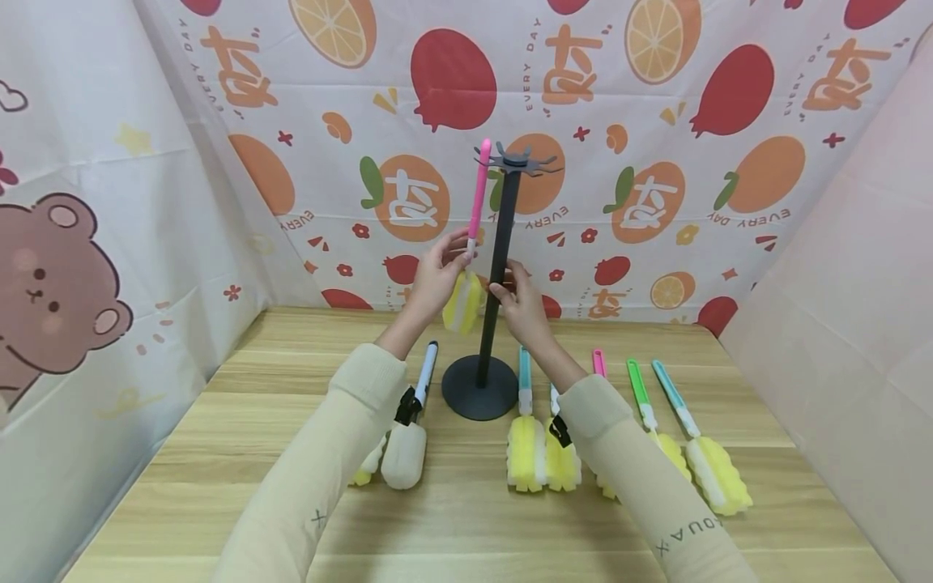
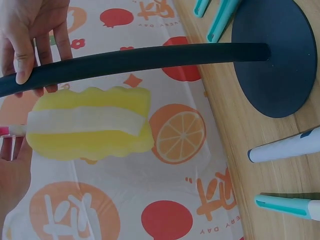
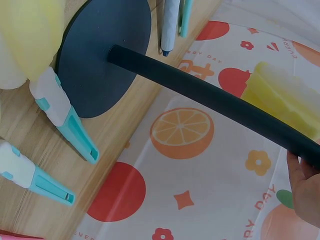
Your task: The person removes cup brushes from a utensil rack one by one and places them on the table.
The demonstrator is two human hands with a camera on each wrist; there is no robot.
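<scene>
A sponge cup brush with a pink handle [image 1: 478,198] stands upright, sponge head down, in my left hand [image 1: 435,275], whose fingers pinch it near the handle's lower end. The yellow and white sponge [image 2: 90,125] shows fully in the left wrist view. The handle's tip is beside the hooks [image 1: 519,159] atop a black stand; whether it hangs on one I cannot tell. My right hand [image 1: 523,306] grips the stand's black pole [image 1: 503,235] around its middle, thumb in front. In the right wrist view the pole [image 3: 215,100] rises from its round base [image 3: 100,60], slightly tilted in the head view.
On the wooden table [image 1: 452,534], several sponge brushes lie right of the base, including a blue-handled one [image 1: 717,474] and a green-handled one [image 1: 641,393]. Left of it lies a white-headed brush [image 1: 404,456], with another partly behind my sleeve. A printed cloth [image 1: 452,81] hangs behind.
</scene>
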